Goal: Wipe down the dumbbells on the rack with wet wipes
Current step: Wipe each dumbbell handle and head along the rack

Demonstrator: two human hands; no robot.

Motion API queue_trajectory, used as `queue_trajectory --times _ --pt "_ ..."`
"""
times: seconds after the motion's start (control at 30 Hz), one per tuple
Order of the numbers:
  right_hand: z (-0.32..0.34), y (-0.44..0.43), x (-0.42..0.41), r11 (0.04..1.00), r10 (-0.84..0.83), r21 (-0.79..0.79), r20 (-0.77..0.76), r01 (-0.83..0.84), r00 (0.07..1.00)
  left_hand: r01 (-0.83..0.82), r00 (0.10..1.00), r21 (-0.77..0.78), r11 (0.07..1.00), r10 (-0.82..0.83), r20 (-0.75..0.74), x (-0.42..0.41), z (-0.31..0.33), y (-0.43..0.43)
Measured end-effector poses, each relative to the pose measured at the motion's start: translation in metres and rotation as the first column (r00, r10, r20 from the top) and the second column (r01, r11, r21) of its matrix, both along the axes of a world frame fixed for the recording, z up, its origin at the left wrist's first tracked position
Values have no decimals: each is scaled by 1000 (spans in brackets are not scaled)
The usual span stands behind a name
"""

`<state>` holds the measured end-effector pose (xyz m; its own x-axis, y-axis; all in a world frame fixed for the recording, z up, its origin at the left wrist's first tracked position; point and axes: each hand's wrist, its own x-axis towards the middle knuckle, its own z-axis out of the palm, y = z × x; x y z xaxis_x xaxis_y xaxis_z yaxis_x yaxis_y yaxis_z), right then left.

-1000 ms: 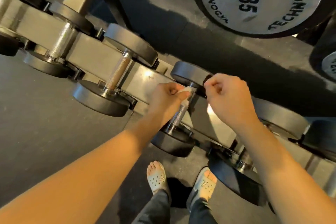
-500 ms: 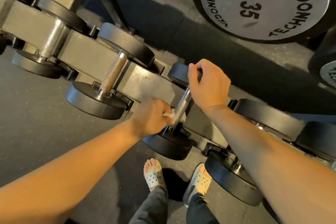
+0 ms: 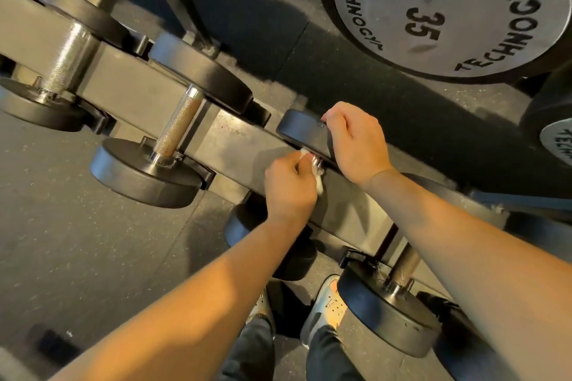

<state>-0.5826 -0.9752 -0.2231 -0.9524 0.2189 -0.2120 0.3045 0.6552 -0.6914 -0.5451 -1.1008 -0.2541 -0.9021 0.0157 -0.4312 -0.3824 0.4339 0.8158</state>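
The left hand point(image 3: 289, 189) has its fingers curled tightly around a white wet wipe point(image 3: 319, 184). The wipe shows just right of the knuckles and touches the handle of the dumbbell point(image 3: 301, 133). The right hand point(image 3: 356, 145) grips the dumbbell's far head, fingers bent over its edge, above the rack point(image 3: 235, 145).

Dark speckled rubber floor point(image 3: 77, 226) lies below, seamed into mats, and on it stand two pale perforated clogs point(image 3: 332, 303) under dark trouser legs point(image 3: 253, 349).

Dumbbells point(image 3: 178, 130) lie side by side across the rack point(image 3: 139, 99), a 35 weight point(image 3: 448, 9) behind, the person's feet point(image 3: 331, 303) before.
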Motion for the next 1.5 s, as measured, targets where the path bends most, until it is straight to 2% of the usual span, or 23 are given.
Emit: queue_trajectory --times 0.07,0.1,0.17,0.23,0.27,0.33,0.37,0.43,0.47,0.5,0.53,0.6,0.67,0.73,0.8,0.9,1.1,1.2,1.3,1.37,1.47,1.5 --pt "1 0 0 1000 6 5 -14 -6 1000 -115 965 148 982 76 250 -14 -7 1" --pt "1 -1 0 1000 11 4 -23 -11 1000 -165 914 260 952 48 402 -23 -13 0" --pt "0 0 1 1000 19 -1 -39 -19 999 -192 763 427 883 -139 631 -41 -23 -8" --pt "-2 2 2 1000 29 8 -52 -28 998 -122 623 504 855 -329 710 -55 -31 -10" --pt "-3 3 2 999 31 14 -54 -30 998 -99 593 514 852 -364 718 -58 -31 -8" --pt "-3 3 2 1000 29 13 -53 -29 998 -157 604 461 873 -284 745 -59 -27 -2" --pt "-2 3 2 1000 30 8 -50 -30 998 -211 649 416 884 -192 736 -53 -24 1" --pt "-1 2 2 1000 30 9 -35 -30 999 -259 817 322 911 28 577 -31 -18 0" --pt "-1 2 2 1000 30 8 -32 -30 999 -218 906 254 942 99 411 -17 -14 -2" --pt "-1 2 3 999 33 5 -30 -33 999 -137 974 184 973 98 205 -4 -7 -3" --pt "0 2 3 999 40 2 -26 -40 999 -37 999 97 995 37 4 8 -2 -2" --pt "0 3 3 999 47 1 -16 -47 999 96 966 -140 985 -126 -224 25 3 6" --pt "1 3 3 999 49 -5 -4 -49 999 121 915 -306 944 -226 -334 40 -1 15" --pt "2 3 2 998 55 -9 -2 -55 998 124 891 -339 933 -255 -376 46 -6 21" --pt "1 6 3 997 70 -10 -8 -70 998 57 907 -347 936 -194 -374 42 -5 26" --pt "2 5 2 995 105 1 -18 -105 994 -89 947 -330 940 -23 -321 31 1 31" --pt "2 6 -1 991 130 7 -22 -130 991 -148 979 -207 967 114 -169 24 -4 28" --pt "3 5 0 989 146 25 -47 -145 988 -239 967 -28 971 240 84 12 -2 28" --pt "1 6 1 989 150 10 -72 -149 986 -210 936 9 978 198 292 -11 5 24" --pt "-1 7 1 988 153 20 -93 -151 984 -189 909 11 982 171 380 -21 5 18" --pt "-5 6 2 987 154 54 -115 -149 981 -228 857 201 953 98 507 -31 9 11" --pt "-6 6 1 987 152 67 -116 -145 982 -225 859 195 955 100 502 -32 9 10"
